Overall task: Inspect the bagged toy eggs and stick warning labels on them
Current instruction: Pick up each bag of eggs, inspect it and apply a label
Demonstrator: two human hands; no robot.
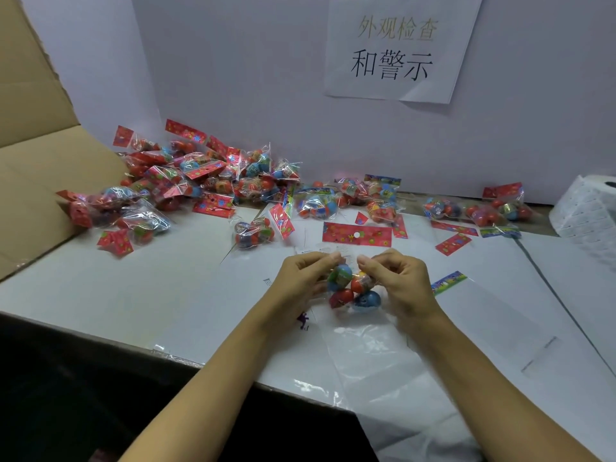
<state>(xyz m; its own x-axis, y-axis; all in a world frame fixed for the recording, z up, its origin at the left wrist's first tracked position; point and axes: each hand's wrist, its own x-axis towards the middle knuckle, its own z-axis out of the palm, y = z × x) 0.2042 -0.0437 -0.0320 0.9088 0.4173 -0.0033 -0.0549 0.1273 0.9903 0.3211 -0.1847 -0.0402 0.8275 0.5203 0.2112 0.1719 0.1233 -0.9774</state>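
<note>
A clear bag of toy eggs [353,290] with a red header card [356,234] sits upright at the table's middle, red, blue and green eggs showing inside. My left hand [301,281] grips its left side with curled fingers. My right hand [396,283] pinches the right side near the top. A white warning label [316,251] shows just below the header card, behind my left fingertips.
A big heap of bagged eggs [200,185] lies at the back left beside an open cardboard box [36,168]. More bags [480,210] lie at the back right. A white tissue roll [586,208] stands far right. Empty clear bags [376,358] lie near the table's front edge.
</note>
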